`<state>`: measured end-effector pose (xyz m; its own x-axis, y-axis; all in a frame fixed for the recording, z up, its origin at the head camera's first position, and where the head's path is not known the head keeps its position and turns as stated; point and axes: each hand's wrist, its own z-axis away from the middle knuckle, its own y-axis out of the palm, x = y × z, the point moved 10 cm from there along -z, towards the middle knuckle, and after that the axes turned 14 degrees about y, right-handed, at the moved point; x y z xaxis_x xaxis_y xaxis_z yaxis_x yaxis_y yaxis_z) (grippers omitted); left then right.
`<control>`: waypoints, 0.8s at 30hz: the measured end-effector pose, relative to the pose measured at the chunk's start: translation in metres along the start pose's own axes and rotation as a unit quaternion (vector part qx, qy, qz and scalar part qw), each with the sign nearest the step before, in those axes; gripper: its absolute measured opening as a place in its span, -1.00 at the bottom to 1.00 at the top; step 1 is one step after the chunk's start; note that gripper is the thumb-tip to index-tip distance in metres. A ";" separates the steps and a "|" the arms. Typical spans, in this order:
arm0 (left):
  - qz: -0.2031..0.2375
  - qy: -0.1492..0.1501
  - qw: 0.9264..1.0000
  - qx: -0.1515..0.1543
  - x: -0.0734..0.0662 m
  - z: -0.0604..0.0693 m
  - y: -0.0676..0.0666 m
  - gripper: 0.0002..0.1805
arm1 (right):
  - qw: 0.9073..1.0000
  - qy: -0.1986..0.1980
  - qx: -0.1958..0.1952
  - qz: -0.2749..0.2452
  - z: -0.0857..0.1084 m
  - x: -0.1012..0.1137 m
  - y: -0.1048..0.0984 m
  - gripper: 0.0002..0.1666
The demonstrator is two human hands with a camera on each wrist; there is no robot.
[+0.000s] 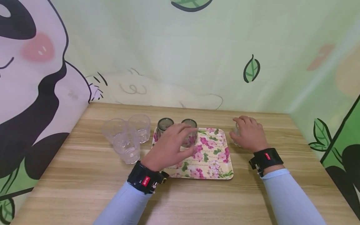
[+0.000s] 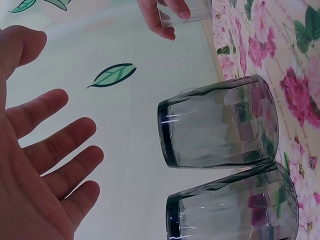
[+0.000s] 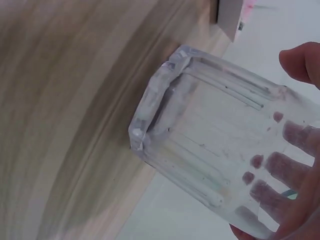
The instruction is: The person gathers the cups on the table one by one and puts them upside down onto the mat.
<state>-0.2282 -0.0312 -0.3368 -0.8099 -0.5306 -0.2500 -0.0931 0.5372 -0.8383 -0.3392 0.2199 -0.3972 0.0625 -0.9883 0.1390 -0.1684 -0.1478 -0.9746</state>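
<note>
Two grey-tinted glasses stand side by side at the back left of a flowered tray (image 1: 219, 165); the left wrist view shows the nearer glass (image 2: 220, 125) and its neighbour (image 2: 235, 210) fully apart from the hand. Over the tray's left part hovers my left hand (image 1: 170, 145), fingers spread and holding nothing. Right of the tray, my right hand (image 1: 250, 132) grips a clear glass (image 3: 200, 115) around its upper part. That glass has a faceted, thick base at the wooden tabletop, and the fingers show through its wall. In the head view the hand hides most of it.
Left of the tray are three clear glasses: one at the back left (image 1: 113, 125), one at the back right (image 1: 141, 128) and one in front (image 1: 127, 148). A printed curtain (image 1: 168, 62) rises behind the wooden table (image 1: 84, 181).
</note>
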 end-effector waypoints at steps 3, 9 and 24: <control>-0.003 0.003 1.000 -0.003 -0.001 0.000 -0.001 -0.42 | 1.000 0.001 -0.011 -0.001 0.001 0.000 -0.001 -0.31; -0.002 0.004 1.000 -0.006 -0.001 0.000 -0.001 -0.43 | 1.000 0.005 -0.019 0.000 0.000 -0.001 0.001 -0.33; -0.007 0.010 1.000 -0.005 -0.001 -0.001 0.002 -0.43 | 0.999 0.016 -0.027 0.005 -0.003 -0.005 0.005 -0.43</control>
<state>-0.2281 -0.0295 -0.3375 -0.8200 -0.5250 -0.2281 -0.1107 0.5364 -0.8367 -0.3430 0.2243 -0.4021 0.0291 -0.9903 0.1361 -0.2226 -0.1391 -0.9649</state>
